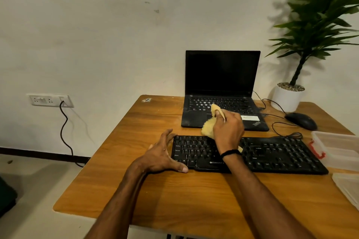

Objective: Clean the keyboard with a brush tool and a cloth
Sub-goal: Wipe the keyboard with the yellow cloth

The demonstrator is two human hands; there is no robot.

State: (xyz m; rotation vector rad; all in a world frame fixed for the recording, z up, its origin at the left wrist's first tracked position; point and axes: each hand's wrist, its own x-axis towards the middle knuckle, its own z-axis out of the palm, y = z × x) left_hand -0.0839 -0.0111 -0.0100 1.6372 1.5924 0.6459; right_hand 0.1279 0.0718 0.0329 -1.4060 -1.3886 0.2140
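Keyboard point(272, 153) is set just in front of the laptop point(223, 91) and braced by the spread-fingered left hand point(165, 153). A yellow cloth point(207, 128) is clenched in the right hand point(228, 128); light, row-wise strokes are advised.

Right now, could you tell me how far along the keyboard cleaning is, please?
Done: nothing I can confirm; no brush is in view. In hand: the right hand grips the cloth over the keyboard, while the left hand steadies its left end. Left, probably: wiping the keys.
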